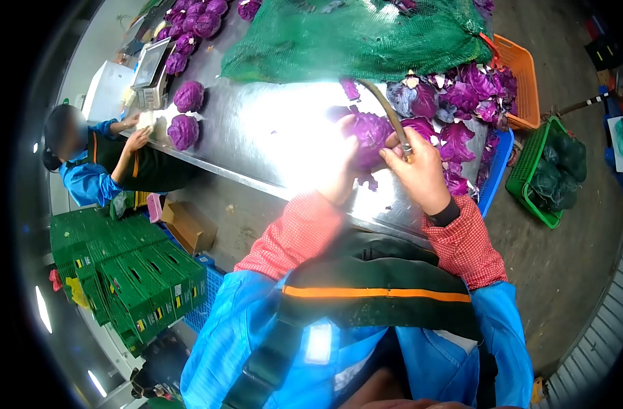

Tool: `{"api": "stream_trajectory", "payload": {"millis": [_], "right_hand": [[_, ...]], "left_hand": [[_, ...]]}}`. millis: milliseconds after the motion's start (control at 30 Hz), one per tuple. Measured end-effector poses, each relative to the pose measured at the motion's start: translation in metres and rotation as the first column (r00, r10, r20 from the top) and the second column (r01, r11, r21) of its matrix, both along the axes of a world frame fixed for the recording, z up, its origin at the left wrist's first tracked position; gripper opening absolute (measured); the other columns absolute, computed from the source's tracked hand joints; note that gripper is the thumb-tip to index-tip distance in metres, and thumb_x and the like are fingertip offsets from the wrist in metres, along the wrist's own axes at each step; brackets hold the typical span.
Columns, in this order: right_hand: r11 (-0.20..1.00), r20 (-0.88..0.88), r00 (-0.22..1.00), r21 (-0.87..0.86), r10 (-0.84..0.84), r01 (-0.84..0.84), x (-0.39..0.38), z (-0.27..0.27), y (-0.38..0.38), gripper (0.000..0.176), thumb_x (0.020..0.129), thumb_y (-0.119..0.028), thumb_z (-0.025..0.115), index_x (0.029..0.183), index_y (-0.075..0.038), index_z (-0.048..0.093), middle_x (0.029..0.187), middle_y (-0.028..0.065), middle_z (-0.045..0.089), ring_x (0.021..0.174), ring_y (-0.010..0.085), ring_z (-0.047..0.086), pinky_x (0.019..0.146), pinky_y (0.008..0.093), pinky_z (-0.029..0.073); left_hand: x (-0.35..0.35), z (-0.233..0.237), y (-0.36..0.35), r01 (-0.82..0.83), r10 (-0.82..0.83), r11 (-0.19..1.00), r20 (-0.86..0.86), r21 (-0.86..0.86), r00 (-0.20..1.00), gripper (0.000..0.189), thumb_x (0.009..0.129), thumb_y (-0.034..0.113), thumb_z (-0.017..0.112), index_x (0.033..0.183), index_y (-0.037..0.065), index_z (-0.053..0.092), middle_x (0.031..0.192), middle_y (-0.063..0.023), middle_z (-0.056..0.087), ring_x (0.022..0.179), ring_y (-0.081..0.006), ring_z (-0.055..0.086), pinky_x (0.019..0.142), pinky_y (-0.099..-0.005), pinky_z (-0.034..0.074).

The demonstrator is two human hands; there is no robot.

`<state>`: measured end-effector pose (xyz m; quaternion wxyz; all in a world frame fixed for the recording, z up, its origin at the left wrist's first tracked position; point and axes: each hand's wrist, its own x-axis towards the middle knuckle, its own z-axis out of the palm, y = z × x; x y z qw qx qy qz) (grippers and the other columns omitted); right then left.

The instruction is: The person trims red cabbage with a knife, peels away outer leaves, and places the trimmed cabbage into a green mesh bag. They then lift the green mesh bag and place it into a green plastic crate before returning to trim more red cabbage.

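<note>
Between my hands is a purple cabbage (pixel 371 133), held over the metal table (pixel 246 129). My left hand (pixel 337 163) grips its left side, partly washed out by glare. On the other side, my right hand (pixel 420 170) is closed around the handle of a knife with a curved blade (pixel 386 105), which rises from the fist along the cabbage's right edge. Loose purple leaves (pixel 456 142) lie in a heap just right of my right hand. A small leaf piece (pixel 349 88) lies above the cabbage.
A green net sack (pixel 291 44) lies at the table's far side. Orange (pixel 519 82), blue (pixel 497 174) and green (pixel 536 160) crates stand at the right. At the left, a co-worker (pixel 93 163) stands by a scale (pixel 152 65) and more cabbages (pixel 184 131). Green crates (pixel 130 273) are stacked below.
</note>
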<state>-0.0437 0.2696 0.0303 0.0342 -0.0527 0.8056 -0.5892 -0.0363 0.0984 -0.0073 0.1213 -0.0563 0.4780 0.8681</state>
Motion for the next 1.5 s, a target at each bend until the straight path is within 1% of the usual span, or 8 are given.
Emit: {"api": "stream_trajectory", "payload": {"millis": [33, 367, 467, 533, 833, 1200, 1400, 1500], "right_hand": [[0.998, 0.021, 1.000, -0.066, -0.003, 0.004, -0.001, 0.002, -0.002, 0.016, 0.082, -0.004, 0.072, 0.093, -0.002, 0.059, 0.073, -0.0027, 0.056, 0.067, 0.0049, 0.052, 0.061, 0.0223, 0.045], [0.944, 0.045, 0.957, -0.180, 0.288, -0.276, 0.006, 0.001, 0.008, 0.012, 0.083, -0.001, 0.065, 0.092, -0.002, 0.057, 0.076, -0.0033, 0.055, 0.068, 0.0047, 0.052, 0.060, 0.0213, 0.044], [0.979, 0.107, 0.990, -0.194, 0.091, -0.069, 0.008, -0.010, 0.026, 0.018, 0.081, -0.005, 0.066, 0.097, -0.004, 0.059, 0.075, 0.0020, 0.059, 0.065, 0.0076, 0.058, 0.057, 0.0245, 0.047], [0.963, 0.137, 0.982, 0.252, -0.129, 0.091, -0.004, -0.007, 0.037, 0.034, 0.079, -0.012, 0.069, 0.110, -0.006, 0.058, 0.086, 0.0081, 0.064, 0.069, 0.0184, 0.064, 0.064, 0.0312, 0.051], [0.970, -0.237, 0.944, 0.132, 0.231, -0.204, -0.017, -0.004, 0.036, 0.042, 0.075, -0.017, 0.076, 0.109, 0.001, 0.058, 0.098, 0.0122, 0.058, 0.089, 0.0270, 0.060, 0.078, 0.0342, 0.048], [0.978, 0.291, 0.947, -0.192, 0.138, -0.084, 0.004, -0.017, 0.075, 0.016, 0.084, -0.003, 0.066, 0.092, -0.003, 0.053, 0.078, -0.0049, 0.047, 0.074, 0.0051, 0.049, 0.067, 0.0227, 0.043], [0.960, -0.235, 0.952, 0.243, 0.196, -0.137, 0.001, -0.007, 0.040, 0.068, 0.081, -0.032, 0.074, 0.140, -0.014, 0.044, 0.125, 0.0147, 0.059, 0.099, 0.0268, 0.064, 0.082, 0.0340, 0.052], [0.813, 0.265, 0.905, -0.567, 0.332, -0.132, -0.002, -0.032, 0.054, 0.051, 0.099, -0.039, 0.050, 0.139, -0.008, 0.044, 0.083, 0.0036, 0.061, 0.044, 0.0065, 0.046, 0.042, 0.0192, 0.040]], "left_hand": [[0.001, 0.000, 0.000, 0.005, -0.005, 1.000, -0.003, -0.002, 1.000, 0.060, 0.094, 0.039, 0.057, 0.141, 0.011, 0.031, 0.132, -0.0178, 0.048, 0.118, -0.0302, 0.053, 0.099, -0.0443, 0.046], [-0.002, -0.011, 0.003, -0.060, 0.058, 0.997, -0.031, -0.049, 0.998, 0.066, 0.094, 0.046, 0.055, 0.144, 0.011, 0.028, 0.132, -0.0155, 0.049, 0.116, -0.0312, 0.055, 0.099, -0.0466, 0.047], [-0.004, 0.009, 0.004, -0.012, -0.013, 0.984, 0.143, 0.179, 0.990, 0.069, 0.094, 0.055, 0.049, 0.144, 0.012, 0.028, 0.133, -0.0148, 0.049, 0.118, -0.0321, 0.055, 0.098, -0.0522, 0.047], [-0.004, 0.009, 0.002, 0.056, -0.077, 0.991, 0.184, 0.119, 0.980, 0.077, 0.091, 0.067, 0.040, 0.145, 0.012, 0.031, 0.137, -0.0165, 0.048, 0.122, -0.0326, 0.054, 0.098, -0.0575, 0.046], [-0.006, 0.006, 0.002, 0.246, -0.292, 0.950, 0.264, 0.195, 0.919, 0.089, 0.087, 0.078, 0.027, 0.144, 0.009, 0.037, 0.139, -0.0165, 0.049, 0.121, -0.0307, 0.055, 0.096, -0.0537, 0.049], [0.001, -0.023, -0.013, 0.164, -0.359, 0.837, 0.297, 0.523, 0.885, 0.086, 0.089, 0.075, 0.032, 0.139, 0.005, 0.041, 0.125, -0.0198, 0.056, 0.110, -0.0371, 0.059, 0.094, -0.0530, 0.048], [0.008, 0.021, -0.013, 0.347, -0.369, 0.929, 0.255, 0.127, 0.894, 0.084, 0.088, 0.061, 0.051, 0.148, 0.007, 0.028, 0.126, -0.0180, 0.055, 0.109, -0.0289, 0.060, 0.082, -0.0426, 0.056], [0.010, 0.029, -0.015, 0.375, -0.438, 0.814, -0.045, -0.444, 0.898, 0.091, 0.081, 0.035, 0.072, 0.150, 0.007, 0.021, 0.132, -0.0168, 0.051, 0.114, -0.0253, 0.057, 0.088, -0.0391, 0.053]]}}
